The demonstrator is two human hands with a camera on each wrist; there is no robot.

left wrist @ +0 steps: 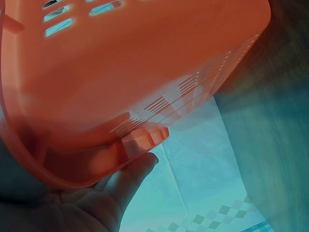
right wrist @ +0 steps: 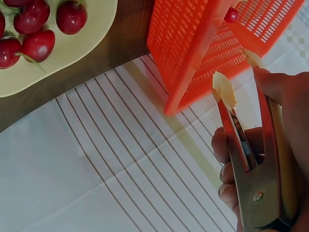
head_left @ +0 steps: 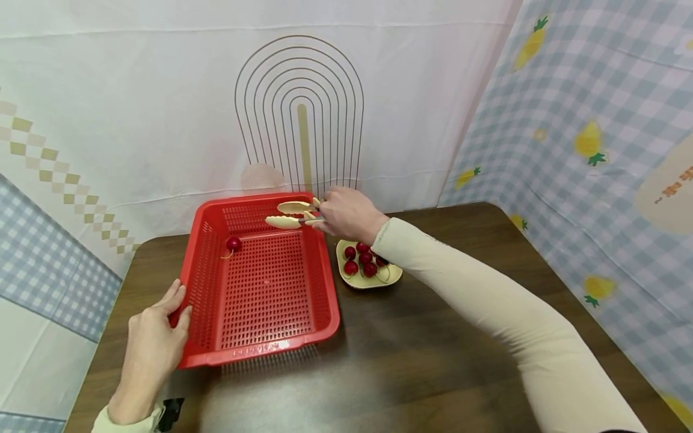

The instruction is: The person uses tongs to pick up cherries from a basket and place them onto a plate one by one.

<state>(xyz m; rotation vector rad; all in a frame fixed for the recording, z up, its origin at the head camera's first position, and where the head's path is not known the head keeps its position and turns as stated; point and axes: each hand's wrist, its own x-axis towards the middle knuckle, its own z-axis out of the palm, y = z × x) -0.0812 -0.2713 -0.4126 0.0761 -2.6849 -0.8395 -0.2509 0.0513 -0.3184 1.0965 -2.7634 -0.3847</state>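
Note:
My left hand (head_left: 157, 334) grips the left rim of a red plastic basket (head_left: 335, 319) with slotted walls and floor. In the left wrist view the thumb presses under the basket's rim (left wrist: 72, 183). One cherry (head_left: 233, 243) with a stem lies inside the basket near its left wall. Over the basket's far right corner my right hand (head_left: 349, 213) holds a pair of tongs (head_left: 284, 222). The tongs' cream tips are spread apart with nothing between them, as the right wrist view also shows. Several cherries (right wrist: 71, 17) lie on a pale yellow dish (head_left: 368, 282) right of the basket, below my right wrist.
Everything stands on a dark brown wooden table (head_left: 433, 361). A white cloth with an arch print (head_left: 300, 72) hangs behind it, and a blue checked cloth (head_left: 568, 120) hangs on the right side.

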